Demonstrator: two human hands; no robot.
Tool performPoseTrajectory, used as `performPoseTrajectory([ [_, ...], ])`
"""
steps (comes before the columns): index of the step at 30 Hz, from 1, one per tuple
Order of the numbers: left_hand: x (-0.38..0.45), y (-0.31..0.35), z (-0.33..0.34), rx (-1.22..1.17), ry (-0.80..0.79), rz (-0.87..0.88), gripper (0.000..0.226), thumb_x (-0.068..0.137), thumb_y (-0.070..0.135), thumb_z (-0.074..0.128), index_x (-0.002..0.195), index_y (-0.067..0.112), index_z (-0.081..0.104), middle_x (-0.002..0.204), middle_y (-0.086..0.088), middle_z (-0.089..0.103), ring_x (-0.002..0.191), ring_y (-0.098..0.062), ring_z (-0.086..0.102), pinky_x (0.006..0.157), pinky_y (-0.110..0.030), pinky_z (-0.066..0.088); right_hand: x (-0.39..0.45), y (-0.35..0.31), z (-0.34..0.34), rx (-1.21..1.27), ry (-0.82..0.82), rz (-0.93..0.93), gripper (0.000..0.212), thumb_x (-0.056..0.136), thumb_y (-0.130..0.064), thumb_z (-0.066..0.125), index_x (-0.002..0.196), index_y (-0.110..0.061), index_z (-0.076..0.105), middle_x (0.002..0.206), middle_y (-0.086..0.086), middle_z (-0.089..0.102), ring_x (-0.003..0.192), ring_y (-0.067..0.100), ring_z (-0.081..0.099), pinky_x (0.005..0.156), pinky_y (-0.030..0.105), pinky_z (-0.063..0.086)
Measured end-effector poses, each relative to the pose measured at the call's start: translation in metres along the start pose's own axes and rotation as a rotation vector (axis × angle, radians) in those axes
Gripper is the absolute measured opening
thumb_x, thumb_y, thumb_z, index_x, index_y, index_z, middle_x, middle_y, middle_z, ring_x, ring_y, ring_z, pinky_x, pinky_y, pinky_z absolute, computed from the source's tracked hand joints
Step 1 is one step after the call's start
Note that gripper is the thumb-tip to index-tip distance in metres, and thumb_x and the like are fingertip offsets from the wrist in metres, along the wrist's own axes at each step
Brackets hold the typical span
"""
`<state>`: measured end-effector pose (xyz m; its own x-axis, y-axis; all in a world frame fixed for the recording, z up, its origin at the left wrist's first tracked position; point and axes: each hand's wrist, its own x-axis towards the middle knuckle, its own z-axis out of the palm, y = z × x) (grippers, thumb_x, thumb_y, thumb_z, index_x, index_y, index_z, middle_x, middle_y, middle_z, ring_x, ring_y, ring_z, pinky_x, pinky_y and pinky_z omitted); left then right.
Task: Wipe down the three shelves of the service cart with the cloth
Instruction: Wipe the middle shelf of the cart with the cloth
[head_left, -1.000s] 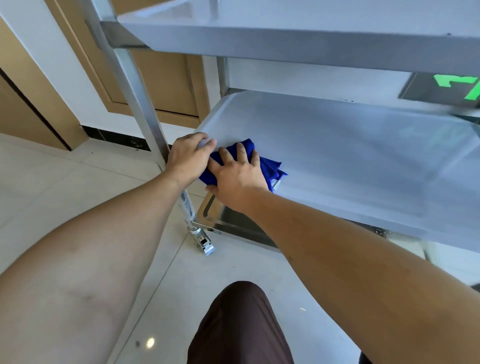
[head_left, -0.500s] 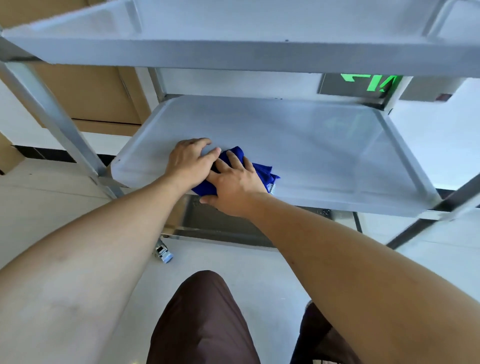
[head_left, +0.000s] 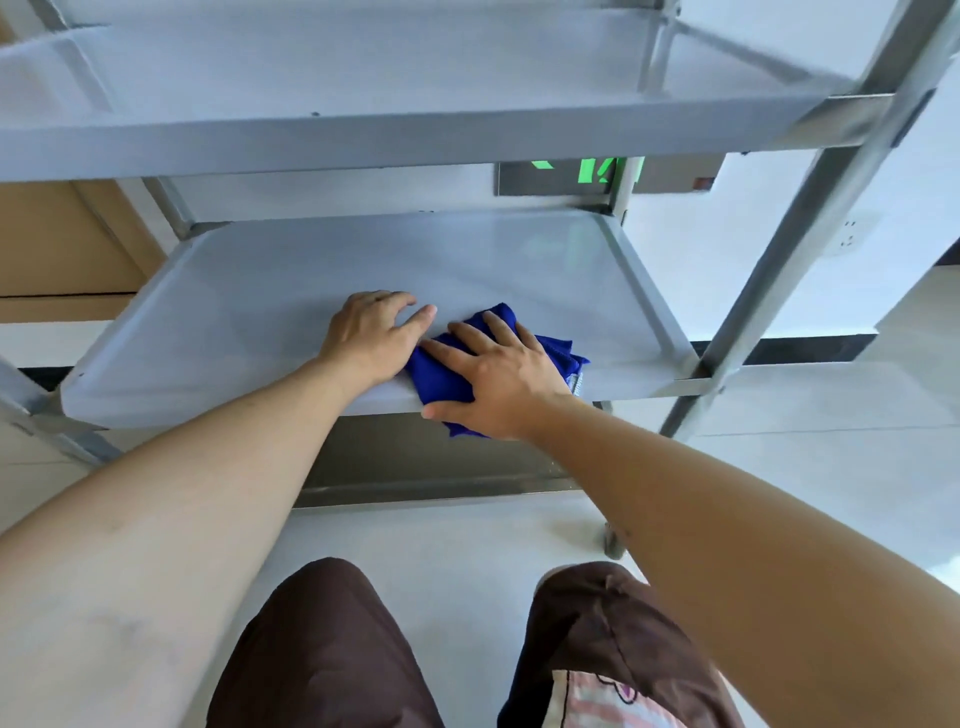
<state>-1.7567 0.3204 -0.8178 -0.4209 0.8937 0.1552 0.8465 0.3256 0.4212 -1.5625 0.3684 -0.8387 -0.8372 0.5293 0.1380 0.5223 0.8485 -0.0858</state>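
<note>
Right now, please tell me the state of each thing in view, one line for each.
cloth: bunched, pressed flat at the front edge of the middle shelf, partly overhanging.
right hand: palm down on the cloth, fingers spread.
left hand: resting on the shelf beside the cloth.
middle shelf: bare except for cloth and hands.
top shelf: nothing on it in view.
bottom shelf: mostly hidden.

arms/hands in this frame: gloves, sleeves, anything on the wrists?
No gloves. The left hand and right hand are bare, with no rings, watch or bands showing. Both forearms are bare as far as the frame edge, so no sleeves are visible. The only clothing in view is lower down: dark brown trousers.
</note>
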Motion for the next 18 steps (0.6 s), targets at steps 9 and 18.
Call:
performPoseTrajectory([
  [9, 0.008, 0.064, 0.033, -0.026, -0.028, 0.135, 0.057, 0.097, 0.058, 0.040, 0.131, 0.017, 0.060, 0.141, -0.002, 0.055, 0.135, -0.025, 0.042, 0.110, -0.039, 0.034, -0.052, 0.071, -0.012, 0.005, -0.014, 0.202, 0.090, 0.074, -0.094, 0.024, 0.154, -0.051, 0.020, 0.165, -0.008, 0.023, 0.152, 0.030, 0.008, 0.122, 0.055, 0.010],
  [18, 0.008, 0.086, 0.045, 0.011, -0.053, 0.189, 0.060, 0.096, 0.061, 0.038, 0.133, 0.019, 0.058, 0.143, -0.004, 0.054, 0.135, -0.027, 0.042, 0.110, -0.040, 0.034, -0.088, 0.107, -0.023, -0.004, -0.011, 0.363, 0.089, 0.077, -0.092, 0.010, 0.154, -0.048, 0.017, 0.166, -0.009, 0.018, 0.153, 0.029, 0.004, 0.123, 0.053, 0.006],
])
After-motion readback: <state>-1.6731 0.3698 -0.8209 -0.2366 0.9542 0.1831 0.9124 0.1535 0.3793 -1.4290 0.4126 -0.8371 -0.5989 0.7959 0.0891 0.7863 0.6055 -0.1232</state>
